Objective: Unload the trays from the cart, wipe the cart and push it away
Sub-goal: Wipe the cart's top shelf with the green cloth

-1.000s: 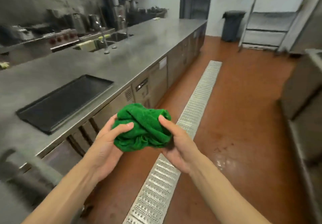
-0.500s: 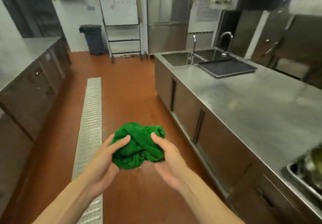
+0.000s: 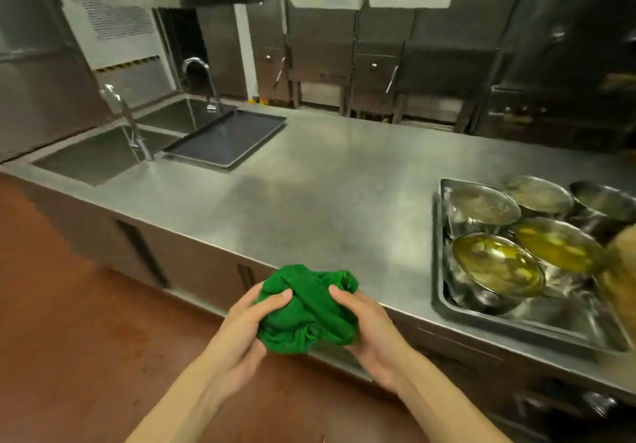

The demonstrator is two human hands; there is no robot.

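A crumpled green cloth (image 3: 308, 308) is bunched between both my hands, in front of the steel counter's front edge. My left hand (image 3: 246, 327) grips its left side and my right hand (image 3: 370, 332) grips its right side. On the counter at the right stands a steel tray (image 3: 516, 327) holding several metal bowls with oily yellow leftovers. A dark empty tray (image 3: 225, 139) lies on the counter beside the sinks at the back left. No cart is in view.
The long steel counter (image 3: 327, 194) runs from left to right with cabinet doors below. Two sinks (image 3: 99, 153) with faucets sit at its left end. Red floor (image 3: 75, 322) lies at the lower left. Steel ovens and cabinets line the back wall.
My view has swung right, from the aisle with the floor drain to the counter with the tray of bowls. Both hands have kept hold of the green cloth throughout.
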